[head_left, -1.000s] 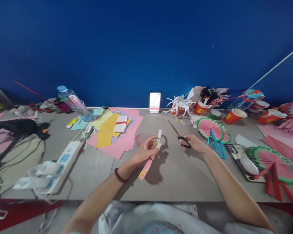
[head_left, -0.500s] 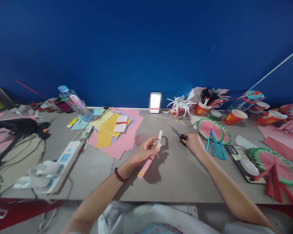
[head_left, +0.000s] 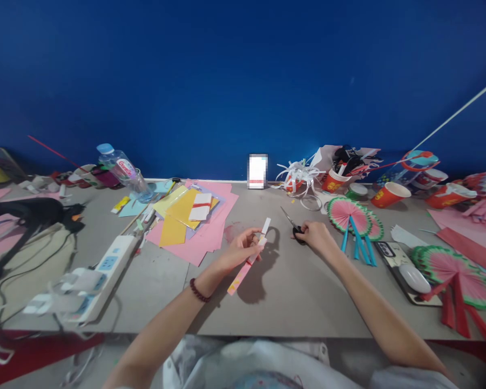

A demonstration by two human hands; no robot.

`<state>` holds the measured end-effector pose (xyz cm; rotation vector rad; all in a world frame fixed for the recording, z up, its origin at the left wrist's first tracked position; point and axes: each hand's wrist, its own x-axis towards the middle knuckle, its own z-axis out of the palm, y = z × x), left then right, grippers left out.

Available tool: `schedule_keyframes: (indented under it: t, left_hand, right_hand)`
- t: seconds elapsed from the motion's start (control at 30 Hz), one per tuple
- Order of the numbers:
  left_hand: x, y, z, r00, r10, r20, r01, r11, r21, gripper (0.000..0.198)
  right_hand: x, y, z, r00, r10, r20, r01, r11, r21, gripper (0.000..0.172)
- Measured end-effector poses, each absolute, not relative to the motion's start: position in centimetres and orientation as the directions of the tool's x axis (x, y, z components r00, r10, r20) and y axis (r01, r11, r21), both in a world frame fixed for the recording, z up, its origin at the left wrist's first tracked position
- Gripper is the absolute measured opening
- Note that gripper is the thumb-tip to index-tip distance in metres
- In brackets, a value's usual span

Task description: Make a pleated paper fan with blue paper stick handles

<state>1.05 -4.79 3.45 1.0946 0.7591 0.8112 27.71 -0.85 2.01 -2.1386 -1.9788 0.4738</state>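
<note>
My left hand (head_left: 246, 248) is closed around a narrow pink and white paper strip (head_left: 240, 277) with yellow marks, held slanted above the table. The strip's white end sticks out past my fingertips, and its shadow falls to the right. My right hand (head_left: 316, 236) grips the black handles of a pair of scissors (head_left: 292, 221) by the fingertips. The scissors' blades point away to the upper left, low over the tabletop, and look closed together. A gap of bare table separates the two hands.
Pink and yellow paper sheets (head_left: 174, 229) lie left, beyond a power strip (head_left: 105, 275). A plastic bottle (head_left: 125, 167) leans at the back left. Watermelon-patterned paper fans (head_left: 350, 215), a phone under a white mouse (head_left: 414, 277) and red paper cups (head_left: 391, 194) occupy the right.
My right hand has shifted slightly left and its hold on the scissors' handles has turned a little. The left hand and the paper strip have barely moved.
</note>
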Motion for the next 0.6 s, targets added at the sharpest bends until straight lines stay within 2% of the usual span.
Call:
schedule_keyframes:
  t: [0.1,0.17,0.2,0.3,0.37,0.47,0.53,0.6]
  left_hand:
    - [1.1,-4.8,3.6,0.5,0.856,-0.134,-0.172,0.249,0.953,0.045]
    - [1.1,-4.8,3.7,0.503,0.854,-0.131,-0.17,0.247,0.954,0.046]
    - [1.1,-4.8,3.7,0.504,0.854,-0.13,-0.171,0.246,0.954,0.046]
    - [1.1,-4.7,3.6,0.508,0.851,-0.133,-0.177,0.254,0.951,0.046]
    - [1.1,-4.6,3.5,0.524,0.842,-0.13,-0.182,0.26,0.948,0.046]
    - [1.0,-4.6,3.4,0.569,0.814,-0.118,-0.176,0.262,0.949,0.045]
    - [1.0,-4.6,3.4,0.582,0.805,-0.119,-0.173,0.266,0.948,0.044]
    - [0.9,-4.7,3.4,0.577,0.806,-0.134,-0.163,0.274,0.948,0.043]
  right_hand:
    - [27.8,-0.9,2.7,-0.002,0.971,-0.239,0.902,-0.101,-0.419,0.017]
    - [27.5,-1.2,3.5,-0.025,0.96,-0.279,0.907,-0.096,-0.409,0.017]
    - [27.3,-1.5,3.9,-0.023,0.968,-0.251,0.924,-0.075,-0.375,0.016]
    - [26.0,-2.3,5.5,-0.014,1.0,-0.022,0.967,0.008,-0.256,0.018]
    - [25.0,-2.8,6.7,-0.092,0.992,0.089,0.932,0.117,-0.343,0.022]
    - [23.5,-3.0,7.8,-0.318,0.924,0.21,0.773,0.381,-0.507,0.027]
    - [22.6,-2.8,8.0,-0.447,0.866,0.224,0.677,0.491,-0.548,0.03]
    - [22.0,-2.5,7.8,-0.521,0.832,0.189,0.632,0.525,-0.57,0.03]
